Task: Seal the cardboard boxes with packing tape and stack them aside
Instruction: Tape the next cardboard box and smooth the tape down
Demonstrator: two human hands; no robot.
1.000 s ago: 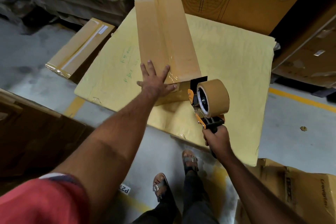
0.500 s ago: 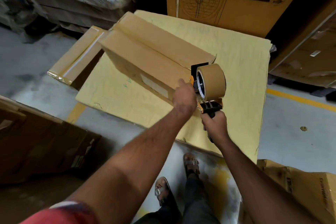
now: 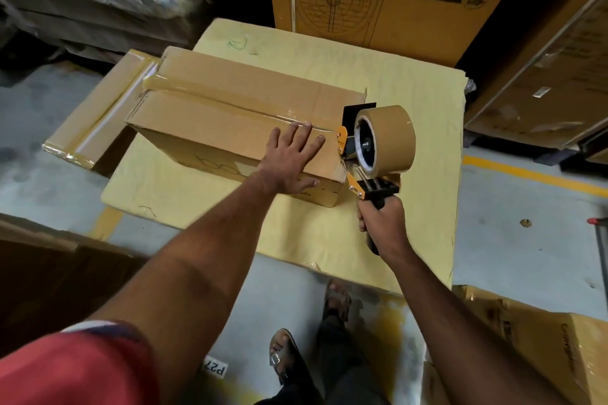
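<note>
A long cardboard box (image 3: 237,115) lies flat on a pale yellow sheet (image 3: 378,76), a strip of brown tape (image 3: 230,99) running along its top seam. The person's left hand (image 3: 289,161) presses flat on the box's near right corner, fingers (image 3: 304,131) spread wide. The right hand (image 3: 383,223) grips the black handle of a tape dispenser (image 3: 375,148), held at the box's right end. A second taped box (image 3: 102,115) lies beside the sheet's left edge.
</note>
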